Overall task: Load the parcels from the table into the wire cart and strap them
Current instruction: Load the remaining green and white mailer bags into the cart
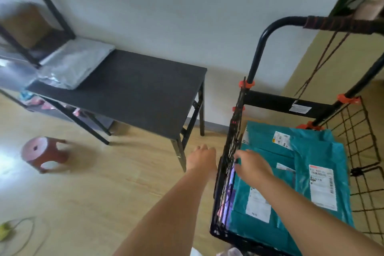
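Note:
The black wire cart (357,131) stands at the right, filled with several teal parcels (318,156) bearing white labels. A grey parcel (76,66) lies on the black table (135,91) at its left end. My right hand (252,165) reaches into the cart and rests on a teal parcel at the cart's left wall; its fingertips are curled at the parcel's edge. My left hand (202,157) hangs outside that wall with fingers relaxed, holding nothing. A dark strap (320,64) hangs from the cart handle (336,24).
A red-brown plastic stool (44,154) stands on the wooden floor left of the table. A black shelf frame (31,27) with a brown box rises at the far left. A green cable (18,233) lies on the floor at bottom left.

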### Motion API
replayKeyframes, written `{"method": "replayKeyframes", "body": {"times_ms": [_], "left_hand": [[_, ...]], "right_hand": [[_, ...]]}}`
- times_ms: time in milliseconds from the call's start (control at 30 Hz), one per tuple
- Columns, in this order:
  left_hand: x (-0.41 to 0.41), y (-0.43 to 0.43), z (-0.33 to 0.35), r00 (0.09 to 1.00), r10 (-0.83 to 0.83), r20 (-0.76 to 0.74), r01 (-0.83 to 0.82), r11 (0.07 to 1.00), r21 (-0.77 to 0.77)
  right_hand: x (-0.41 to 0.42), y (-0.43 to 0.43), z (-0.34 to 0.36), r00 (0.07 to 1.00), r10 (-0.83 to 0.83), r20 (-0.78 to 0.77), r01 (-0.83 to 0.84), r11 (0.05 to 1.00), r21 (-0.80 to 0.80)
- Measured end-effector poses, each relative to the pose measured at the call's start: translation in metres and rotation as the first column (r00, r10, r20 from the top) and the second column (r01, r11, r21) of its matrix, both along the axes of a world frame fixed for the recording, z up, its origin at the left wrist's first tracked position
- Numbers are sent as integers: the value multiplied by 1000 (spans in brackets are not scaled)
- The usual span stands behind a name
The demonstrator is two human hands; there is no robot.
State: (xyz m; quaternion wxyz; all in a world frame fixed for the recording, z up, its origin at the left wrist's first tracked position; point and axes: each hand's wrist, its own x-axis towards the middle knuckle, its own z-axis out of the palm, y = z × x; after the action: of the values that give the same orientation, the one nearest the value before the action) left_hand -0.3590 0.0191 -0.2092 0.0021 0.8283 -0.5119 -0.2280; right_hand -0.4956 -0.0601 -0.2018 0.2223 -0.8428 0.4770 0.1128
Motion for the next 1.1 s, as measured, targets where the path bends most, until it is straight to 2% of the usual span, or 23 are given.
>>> {"method": "replayKeyframes", "body": {"times_ms": [167,333,533,733,1100], "left_hand": [[53,62,-5,995,98,8,-99,991,86],[108,128,-11,985,168,-35,-161,976,149],[170,199,-12,952,297,-70,-281,943,180],[215,248,-5,927,372,-57,-360,920,155],[279,260,-6,897,438,-65,-424,891,163]], "right_hand": [[61,45,2,980,189,-65,-191,981,-25],[121,98,-7,945,312,-102,-314,949,-2],[188,158,-17,911,395,-122,-390,919,63],[247,193,-11,865,484,-133,-483,875,45],[327,201,-12,834,542,-100,-542,840,28]]}}
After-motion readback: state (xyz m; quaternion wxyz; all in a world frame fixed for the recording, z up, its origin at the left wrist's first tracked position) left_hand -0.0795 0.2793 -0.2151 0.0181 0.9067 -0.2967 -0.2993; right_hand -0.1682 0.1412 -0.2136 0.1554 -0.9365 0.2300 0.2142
